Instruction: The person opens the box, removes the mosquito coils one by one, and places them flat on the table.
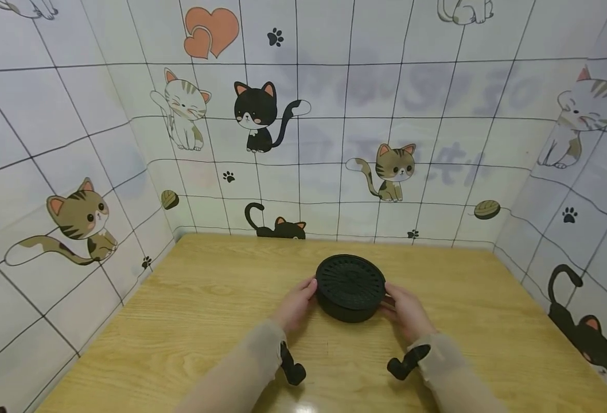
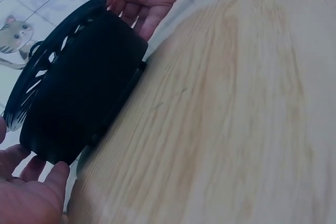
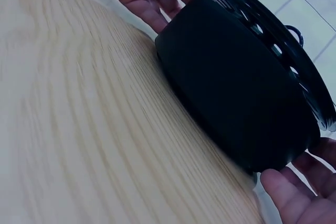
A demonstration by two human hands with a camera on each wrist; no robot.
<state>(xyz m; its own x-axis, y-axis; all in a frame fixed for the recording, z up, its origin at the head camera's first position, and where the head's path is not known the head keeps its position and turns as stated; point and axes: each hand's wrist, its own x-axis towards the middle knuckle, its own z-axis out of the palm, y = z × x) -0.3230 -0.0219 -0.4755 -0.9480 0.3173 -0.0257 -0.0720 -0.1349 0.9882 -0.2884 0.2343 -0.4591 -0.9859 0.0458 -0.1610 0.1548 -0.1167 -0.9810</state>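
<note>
A round black container [image 1: 347, 314] with a slotted black lid [image 1: 351, 281] is at the middle of the wooden table. My left hand [image 1: 295, 307] grips its left side, fingers and thumb curled against the wall. On the opposite side my right hand [image 1: 408, 312] holds it the same way. In the right wrist view the lid's slots and a small ring [image 3: 297, 34] at its far edge show. Short feet appear under the base in the left wrist view. Whether the base touches the table, I cannot tell.
The light wooden table [image 1: 221, 292] reaches back to a wall sheet [image 1: 324, 137] printed with cartoon cats and grid lines, which also rises at left and right. Black straps with knobs [image 1: 294, 373] sit on both wrists over pale sleeves.
</note>
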